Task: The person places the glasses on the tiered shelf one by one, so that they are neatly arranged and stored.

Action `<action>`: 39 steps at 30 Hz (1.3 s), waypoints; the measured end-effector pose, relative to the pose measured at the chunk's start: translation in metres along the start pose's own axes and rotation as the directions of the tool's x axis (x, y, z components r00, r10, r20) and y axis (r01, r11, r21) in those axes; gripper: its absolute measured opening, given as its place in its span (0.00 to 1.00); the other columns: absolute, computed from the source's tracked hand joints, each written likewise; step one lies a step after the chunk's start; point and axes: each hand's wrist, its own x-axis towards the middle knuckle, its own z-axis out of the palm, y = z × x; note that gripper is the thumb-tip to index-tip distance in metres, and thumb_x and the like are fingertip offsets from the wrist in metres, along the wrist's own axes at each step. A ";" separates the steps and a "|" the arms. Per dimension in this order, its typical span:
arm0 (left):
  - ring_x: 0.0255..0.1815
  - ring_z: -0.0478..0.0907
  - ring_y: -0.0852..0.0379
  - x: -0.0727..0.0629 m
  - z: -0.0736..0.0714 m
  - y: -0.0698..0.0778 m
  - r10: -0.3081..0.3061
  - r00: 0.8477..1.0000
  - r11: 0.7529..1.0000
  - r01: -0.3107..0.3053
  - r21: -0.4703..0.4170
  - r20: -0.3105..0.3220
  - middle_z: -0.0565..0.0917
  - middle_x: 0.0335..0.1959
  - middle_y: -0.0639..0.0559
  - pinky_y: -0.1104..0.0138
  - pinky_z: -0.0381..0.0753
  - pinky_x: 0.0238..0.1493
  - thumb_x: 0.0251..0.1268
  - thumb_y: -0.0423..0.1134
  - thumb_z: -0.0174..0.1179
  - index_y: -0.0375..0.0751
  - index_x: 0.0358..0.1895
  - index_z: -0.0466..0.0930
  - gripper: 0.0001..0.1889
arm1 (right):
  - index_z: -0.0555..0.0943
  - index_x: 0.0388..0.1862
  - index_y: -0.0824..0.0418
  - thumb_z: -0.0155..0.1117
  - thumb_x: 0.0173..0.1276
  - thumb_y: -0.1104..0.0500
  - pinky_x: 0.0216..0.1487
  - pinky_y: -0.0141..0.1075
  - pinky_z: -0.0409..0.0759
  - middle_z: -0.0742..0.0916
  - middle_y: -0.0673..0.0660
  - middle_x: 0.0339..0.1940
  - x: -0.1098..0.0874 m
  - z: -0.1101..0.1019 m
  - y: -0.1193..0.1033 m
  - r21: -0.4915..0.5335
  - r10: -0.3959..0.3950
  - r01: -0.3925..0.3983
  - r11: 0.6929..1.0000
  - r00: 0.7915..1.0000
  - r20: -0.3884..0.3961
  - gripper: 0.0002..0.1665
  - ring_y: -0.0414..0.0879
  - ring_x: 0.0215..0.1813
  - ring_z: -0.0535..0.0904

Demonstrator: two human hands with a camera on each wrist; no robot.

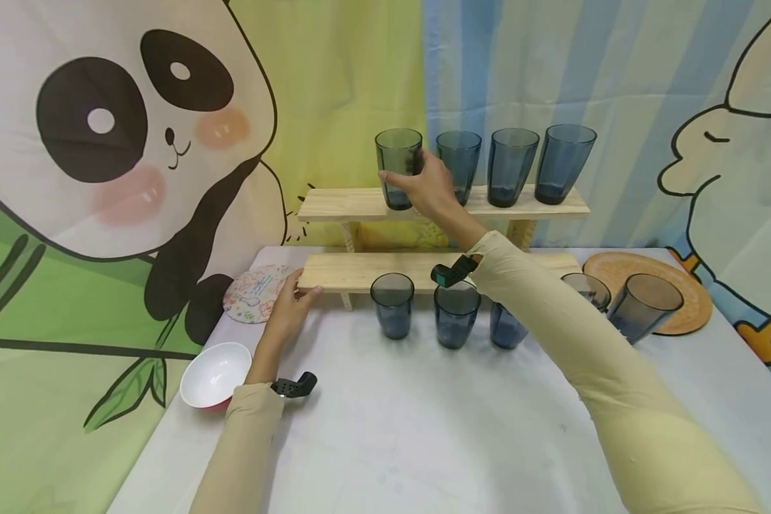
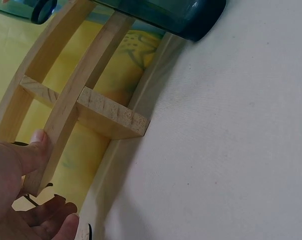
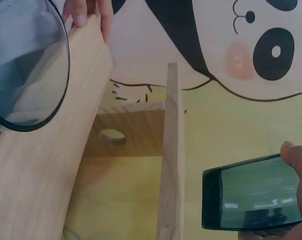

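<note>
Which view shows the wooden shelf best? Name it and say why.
The head view: the wooden shelf shows both tiers from the front, though the right arm hides part. The left wrist view shows only cropped boards and a support; the right wrist view, a section partly behind a glass.

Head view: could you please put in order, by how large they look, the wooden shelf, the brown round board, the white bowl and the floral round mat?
Largest to smallest:
1. Wooden shelf
2. Brown round board
3. White bowl and floral round mat: too alike to rank, and the bowl's nearness makes it unsure.
</note>
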 end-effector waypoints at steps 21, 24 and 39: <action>0.79 0.64 0.32 0.000 0.001 0.001 -0.013 1.000 0.999 0.013 0.038 -0.007 0.59 0.83 0.31 0.41 0.67 0.78 0.82 0.54 0.57 0.42 0.87 0.45 0.43 | 0.64 0.82 0.59 0.74 0.71 0.40 0.70 0.46 0.79 0.79 0.59 0.72 0.032 0.025 0.016 0.038 0.008 -0.002 0.999 0.988 -0.156 0.50 0.54 0.72 0.76; 0.79 0.64 0.32 0.000 0.001 0.002 -0.006 1.000 0.999 0.006 0.033 -0.010 0.58 0.83 0.31 0.40 0.67 0.78 0.82 0.53 0.57 0.42 0.87 0.45 0.42 | 0.63 0.82 0.60 0.74 0.71 0.42 0.71 0.48 0.79 0.79 0.60 0.72 0.033 0.026 0.019 0.042 0.004 0.003 0.999 0.988 -0.157 0.50 0.55 0.72 0.76; 0.80 0.63 0.32 0.000 0.001 0.004 -0.010 1.000 1.000 0.010 0.026 -0.010 0.58 0.84 0.32 0.41 0.65 0.80 0.82 0.53 0.56 0.44 0.87 0.45 0.42 | 0.48 0.88 0.56 0.70 0.70 0.33 0.79 0.46 0.70 0.68 0.58 0.84 0.029 0.022 0.015 -0.033 0.079 -0.081 0.996 0.995 -0.057 0.62 0.52 0.82 0.66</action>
